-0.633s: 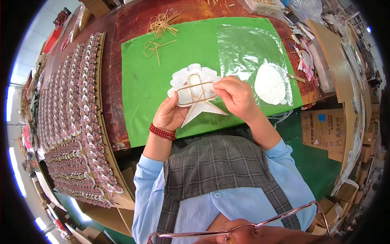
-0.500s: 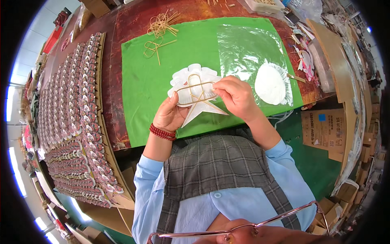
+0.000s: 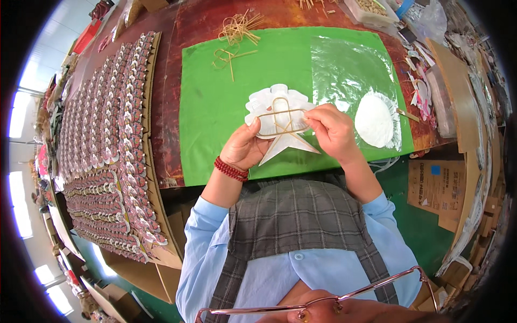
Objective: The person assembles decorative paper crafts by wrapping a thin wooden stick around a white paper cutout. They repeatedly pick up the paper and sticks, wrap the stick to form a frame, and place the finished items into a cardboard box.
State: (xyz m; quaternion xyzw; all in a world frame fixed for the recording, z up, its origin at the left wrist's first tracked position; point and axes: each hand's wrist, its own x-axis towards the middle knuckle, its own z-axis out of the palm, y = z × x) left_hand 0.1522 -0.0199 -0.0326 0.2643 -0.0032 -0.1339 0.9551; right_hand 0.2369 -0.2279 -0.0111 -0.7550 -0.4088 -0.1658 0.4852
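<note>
A small white kite (image 3: 293, 146), with a scalloped top and a forked tail, is held just above the green cloth (image 3: 215, 107). On its face lies a frame of thin bent bamboo strips (image 3: 276, 133): a wide rounded loop, an upright loop and strips crossing toward the tail. My left hand (image 3: 242, 146) grips the kite's left edge, thumb on top and fingers beneath. At the loop's right end, my right hand (image 3: 334, 129) pinches with thumb and forefinger; exactly what lies between the fingertips is hidden.
White paste (image 3: 375, 119) is heaped on clear plastic film (image 3: 344, 64), a flat stick (image 3: 407, 115) beside it. Loose bent bamboo strips (image 3: 239, 28) lie at the cloth's far edge. Rows of printed pieces (image 3: 102, 118) cover a board at left. Cardboard (image 3: 437, 185) stands at right.
The whole view has shifted, so everything sits farther right in the picture. Both hands keep their places on the kite, with little visible change in their grip.
</note>
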